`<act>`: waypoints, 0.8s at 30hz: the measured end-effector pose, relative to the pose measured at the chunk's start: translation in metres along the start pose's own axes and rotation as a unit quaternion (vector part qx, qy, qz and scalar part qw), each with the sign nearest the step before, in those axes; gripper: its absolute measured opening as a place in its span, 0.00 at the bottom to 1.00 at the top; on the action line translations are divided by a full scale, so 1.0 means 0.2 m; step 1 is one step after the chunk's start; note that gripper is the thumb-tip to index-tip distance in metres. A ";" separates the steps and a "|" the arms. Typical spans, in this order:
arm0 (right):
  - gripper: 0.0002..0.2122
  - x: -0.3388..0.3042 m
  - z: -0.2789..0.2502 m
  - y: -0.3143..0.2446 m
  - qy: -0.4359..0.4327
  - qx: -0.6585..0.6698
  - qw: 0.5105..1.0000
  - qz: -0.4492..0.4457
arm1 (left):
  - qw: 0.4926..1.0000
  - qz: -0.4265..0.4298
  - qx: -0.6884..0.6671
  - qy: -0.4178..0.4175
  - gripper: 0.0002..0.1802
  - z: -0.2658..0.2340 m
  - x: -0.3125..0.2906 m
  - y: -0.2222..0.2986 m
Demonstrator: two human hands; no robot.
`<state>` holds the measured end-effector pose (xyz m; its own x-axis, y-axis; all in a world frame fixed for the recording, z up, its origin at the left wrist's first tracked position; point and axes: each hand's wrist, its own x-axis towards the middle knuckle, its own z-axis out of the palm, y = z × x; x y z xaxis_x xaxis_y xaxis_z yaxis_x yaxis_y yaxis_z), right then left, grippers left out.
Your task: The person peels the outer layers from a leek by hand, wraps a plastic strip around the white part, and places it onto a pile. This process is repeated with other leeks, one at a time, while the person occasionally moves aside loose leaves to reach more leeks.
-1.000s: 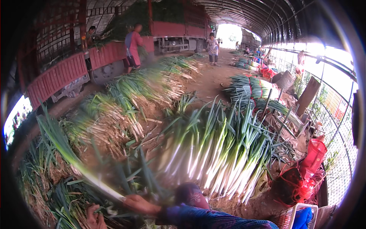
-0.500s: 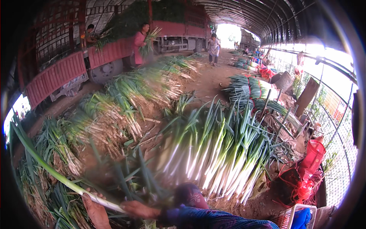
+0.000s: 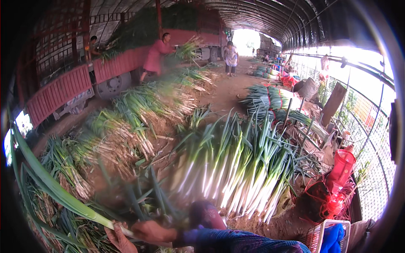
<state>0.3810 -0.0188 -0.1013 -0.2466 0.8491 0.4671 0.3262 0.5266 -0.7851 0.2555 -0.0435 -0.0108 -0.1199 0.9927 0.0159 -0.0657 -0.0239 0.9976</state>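
A long green onion (image 3: 69, 198) slants across the lower left, its broad green leaves reaching up toward the left rim. My left hand (image 3: 120, 239) is closed around its pale stalk. At the white end, my right hand (image 3: 152, 232) is closed with its fingers against the stalk, hiding the tip. A row of cleaned green onions (image 3: 240, 177) with white stems lies side by side on the ground in front of me. Untrimmed green onions (image 3: 67, 162) with dirty roots lie in heaps to the left.
A truck (image 3: 63, 92) with red side panels stands far left. A person in red (image 3: 156, 55) carries green onions beside it; another person (image 3: 230, 57) stands farther back. Tied bundles (image 3: 270, 99) lie ahead right. At lower right are red strapping (image 3: 335, 202) and a white crate (image 3: 327, 236).
Both my hands and the green onion have shifted right and slightly lower, the hands now closer together. The person in red has leaned forward, moving the onions toward the heap.
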 end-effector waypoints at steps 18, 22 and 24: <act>0.14 -0.01 0.20 -0.13 -0.029 -0.080 0.995 -0.058 | 0.978 0.145 -0.151 -0.021 0.21 -0.29 -0.01 -0.28; 0.13 -0.02 0.20 -0.15 -0.028 -0.030 0.998 -0.036 | 0.978 0.129 -0.165 -0.013 0.22 -0.28 -0.07 -0.19; 0.13 -0.01 0.18 -0.19 -0.038 -0.030 0.999 -0.023 | 0.978 0.102 -0.181 -0.005 0.22 -0.29 -0.08 -0.17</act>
<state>0.3358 -0.0421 -0.0877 -0.3306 0.8199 0.4674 0.3658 0.5678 -0.7374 0.2024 -0.0653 -0.0497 -0.1572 0.9638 0.2153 -0.3880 -0.2607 0.8840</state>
